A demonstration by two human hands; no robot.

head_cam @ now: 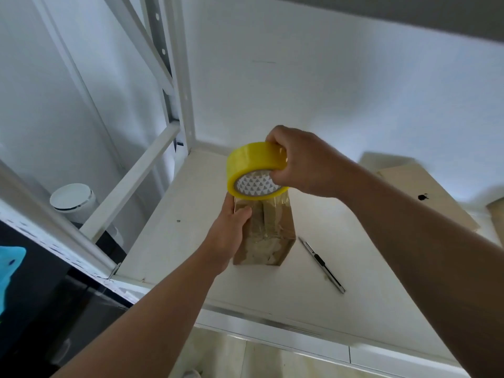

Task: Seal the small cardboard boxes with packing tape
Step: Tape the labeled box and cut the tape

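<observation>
A small brown cardboard box (268,238) stands on the white shelf board (191,241), with clear tape wrapped over its top and near face. My left hand (229,233) grips the box's left side, thumb pressed on its top. Just above the box's far end my right hand (302,162) holds a yellow roll of packing tape (253,170), fingers curled over its rim. A strip of tape runs from the roll down onto the box.
A utility knife (323,264) lies on the shelf right of the box. Flat cardboard pieces (425,192) lie at the back right. A white metal rack frame (152,165) rises on the left, with a white round container (73,200) behind it.
</observation>
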